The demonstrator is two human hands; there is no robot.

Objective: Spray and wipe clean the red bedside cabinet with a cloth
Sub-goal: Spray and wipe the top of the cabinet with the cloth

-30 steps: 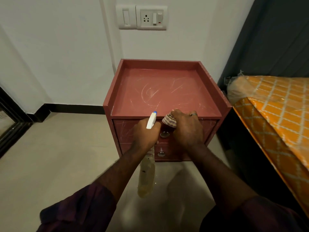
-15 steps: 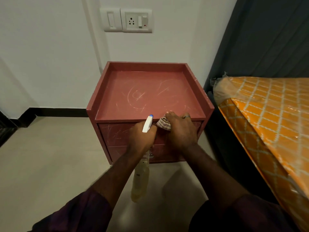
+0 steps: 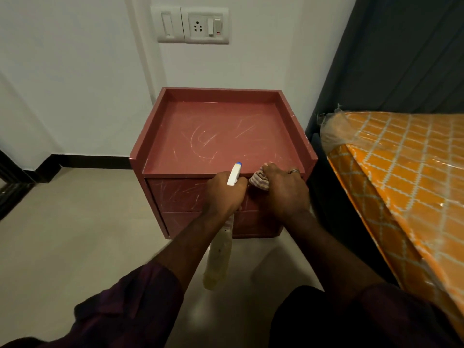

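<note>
The red bedside cabinet [image 3: 216, 136] stands against the white wall, its rimmed top marked with pale scratches and two drawers in front. My left hand [image 3: 223, 194] grips a spray bottle [image 3: 218, 257] by its neck. Its white nozzle with a blue tip points at the cabinet, and the pale body hangs below my wrist. My right hand [image 3: 283, 192] holds a striped cloth [image 3: 258, 180] bunched against the upper drawer's front, just under the top's front edge. A ring sits on one finger. Both hands hide the drawer knobs.
A bed with an orange patterned mattress [image 3: 401, 177] in plastic wrap stands close on the right, before a dark curtain [image 3: 401, 51]. A switch and socket plate [image 3: 193, 25] hangs on the wall above. Bare beige floor [image 3: 75, 234] stretches left of the cabinet.
The view has drifted, so the cabinet sits further left and lower. My hands keep their grips on bottle and cloth at the drawer front; the cloth hand has shifted slightly.
</note>
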